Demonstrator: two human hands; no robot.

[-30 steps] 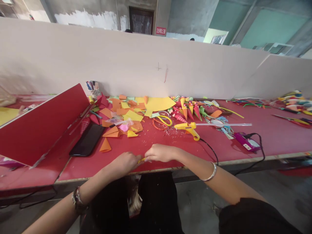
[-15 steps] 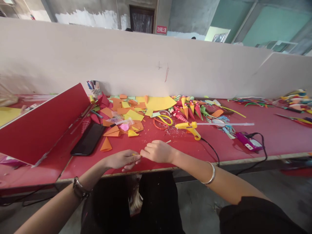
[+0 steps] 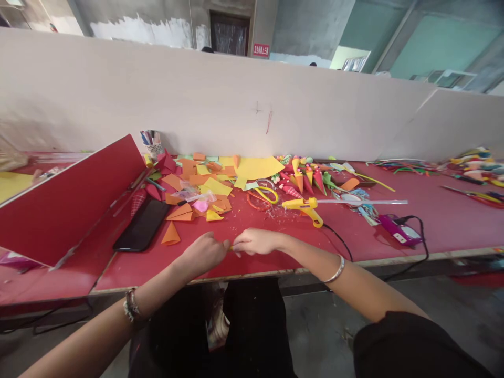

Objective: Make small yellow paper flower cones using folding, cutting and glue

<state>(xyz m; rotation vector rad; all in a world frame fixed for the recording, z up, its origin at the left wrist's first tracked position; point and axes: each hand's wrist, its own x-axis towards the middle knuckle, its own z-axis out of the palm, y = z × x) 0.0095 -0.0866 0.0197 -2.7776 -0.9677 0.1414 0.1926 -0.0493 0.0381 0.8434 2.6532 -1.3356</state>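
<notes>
My left hand (image 3: 207, 249) and my right hand (image 3: 254, 241) meet over the front of the red table, both with fingers closed. A small yellow piece (image 3: 231, 248) shows between them, gripped by both; the fingers hide most of it, so its kind is unclear. Beyond my right hand lies a yellow glue gun (image 3: 305, 206) with a long clear glue stick in its back. An orange paper cone (image 3: 170, 234) rests to the left of my left hand, below a heap of orange and yellow paper pieces (image 3: 214, 186).
A black phone (image 3: 142, 226) lies beside an upright red board (image 3: 74, 197) on the left. Small finished cones (image 3: 309, 178) are piled at the back. On the right sits a purple power socket (image 3: 399, 230) with a cable. A pen cup (image 3: 153, 144) stands by the partition.
My left hand has turned knuckles up and moved slightly right. The right hand has turned and shifted a little right, its fingers now pointing toward the left hand.
</notes>
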